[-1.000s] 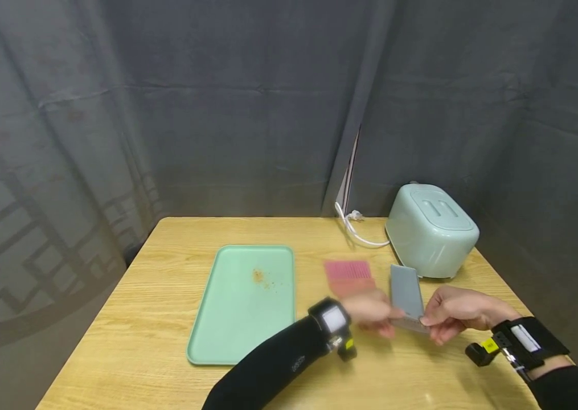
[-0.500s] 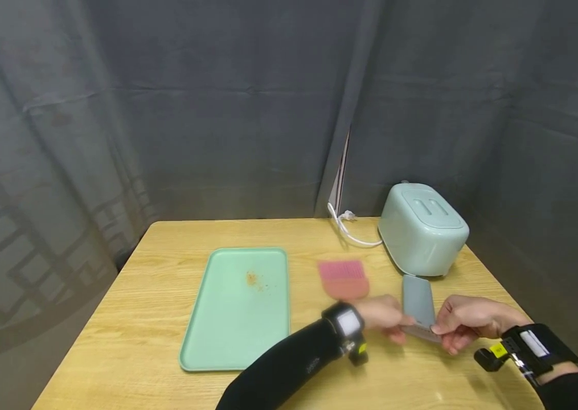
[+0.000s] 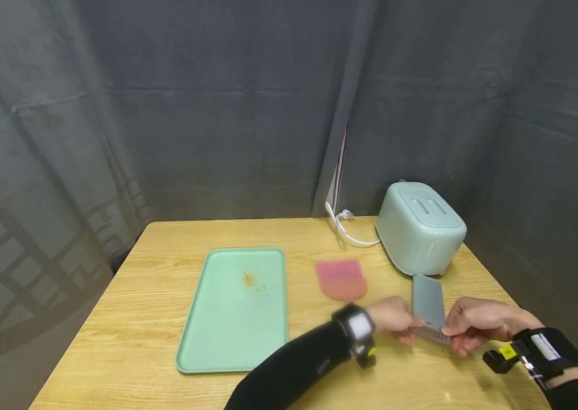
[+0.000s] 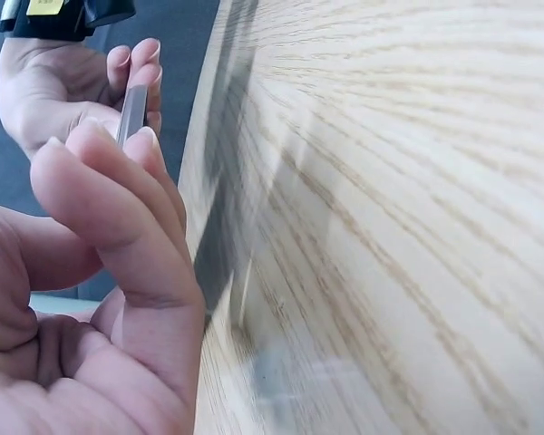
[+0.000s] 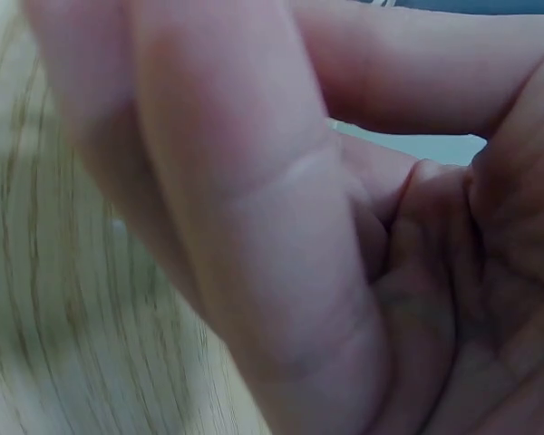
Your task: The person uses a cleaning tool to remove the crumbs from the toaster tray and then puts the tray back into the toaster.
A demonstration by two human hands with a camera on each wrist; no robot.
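Both hands pinch the near end of a flat grey crumb tray (image 3: 428,302), one at each corner. My left hand (image 3: 392,317) is at its left corner, my right hand (image 3: 483,323) at the right. The far end of the crumb tray lies at the foot of a pale green toaster (image 3: 419,230). Seen edge-on in the left wrist view, the crumb tray (image 4: 132,113) runs between the fingertips of both hands, above the table. Curled fingers fill the right wrist view and hide the crumb tray there.
A mint green serving tray (image 3: 232,336) with brown crumbs (image 3: 249,280) lies on the wooden table (image 3: 130,319) at left. Between it and the toaster sits a small pink brush (image 3: 341,281). A white cord (image 3: 355,240) curves behind, before grey curtains (image 3: 217,114).
Both hands have carried the crumb tray to the right, bringing its far end to the base of the toaster. The head view has shifted slightly.
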